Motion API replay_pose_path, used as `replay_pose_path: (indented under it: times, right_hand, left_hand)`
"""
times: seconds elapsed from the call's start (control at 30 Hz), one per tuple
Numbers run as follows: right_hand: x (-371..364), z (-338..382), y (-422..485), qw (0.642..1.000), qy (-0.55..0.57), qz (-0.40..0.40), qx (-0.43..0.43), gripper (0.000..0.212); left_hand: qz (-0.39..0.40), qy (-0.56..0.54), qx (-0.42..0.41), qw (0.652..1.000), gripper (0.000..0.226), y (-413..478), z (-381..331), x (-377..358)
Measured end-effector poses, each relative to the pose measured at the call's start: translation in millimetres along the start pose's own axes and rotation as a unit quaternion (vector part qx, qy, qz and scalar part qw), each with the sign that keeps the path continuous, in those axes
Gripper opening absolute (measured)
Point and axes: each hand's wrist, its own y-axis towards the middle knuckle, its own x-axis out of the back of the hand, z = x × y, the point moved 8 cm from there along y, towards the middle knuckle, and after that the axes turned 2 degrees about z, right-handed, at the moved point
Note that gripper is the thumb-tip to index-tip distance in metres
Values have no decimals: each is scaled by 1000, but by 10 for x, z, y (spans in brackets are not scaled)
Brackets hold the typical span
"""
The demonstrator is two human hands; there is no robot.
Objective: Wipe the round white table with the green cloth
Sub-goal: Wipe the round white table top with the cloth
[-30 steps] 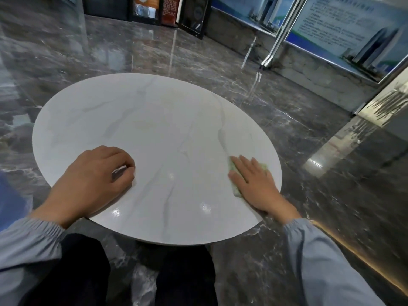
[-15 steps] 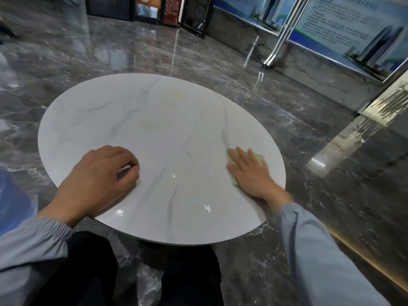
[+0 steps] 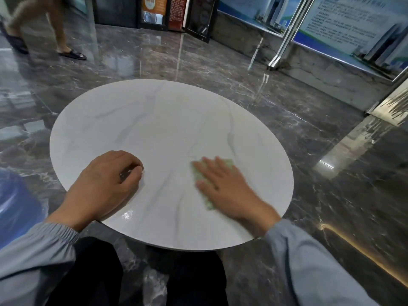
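Head cam looking down: right hand (image 3: 223, 191) lies flat on the green cloth (image 3: 199, 176), fingers (image 3: 212, 164) spread wide and pressing it onto the near-right part of the round white desk (image 3: 159, 120); cloth edges peek out past the fingertips and thumb. Left hand (image 3: 108, 182) rests near-left, fingers loosely curled, holding nothing. Farther off, someone's legs (image 3: 59, 25) on the glossy marble floor (image 3: 220, 69).

Both arms wear loose grey-blue sleeves (image 3: 309, 261) with gathered elastic cuffs (image 3: 59, 228); black trousers (image 3: 99, 272) fill the frame's bottom centre.
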Motion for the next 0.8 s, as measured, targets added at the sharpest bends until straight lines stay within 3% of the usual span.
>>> replay_pose_path:
  times: [0.17, 0.3, 0.4, 0.5, 0.63, 0.73, 0.8]
  right_hand:
    - [219, -1802, -85, 967, 28, -7, -253, 60]
    - [231, -2034, -135, 944, 53, -16, -324, 59]
    - [177, -1367, 49, 968, 16, 17, -250, 59]
    - [3, -181, 142, 996, -30, 22, -76, 59]
    - [-290, 1149, -233, 990, 7, 21, 141, 58]
    - [-214, 997, -214, 990, 15, 17, 142, 57]
    - [-94, 493, -42, 997, 4, 6, 77, 57]
  left_hand:
    - [-2, 2, -8, 1000, 13, -8, 4, -2]
    - [-16, 4, -2, 1000, 13, -8, 16, -1]
    - [-17, 2, 2, 1000, 13, -7, 39, -20]
    - [-15, -9, 15, 1000, 14, -1, 71, -21]
    - [-12, -7, 19, 1000, 12, -9, 48, -8]
    - [-3, -12, 27, 1000, 11, -12, 43, -13]
    - [0, -14, 26, 1000, 11, -21, 57, -15]
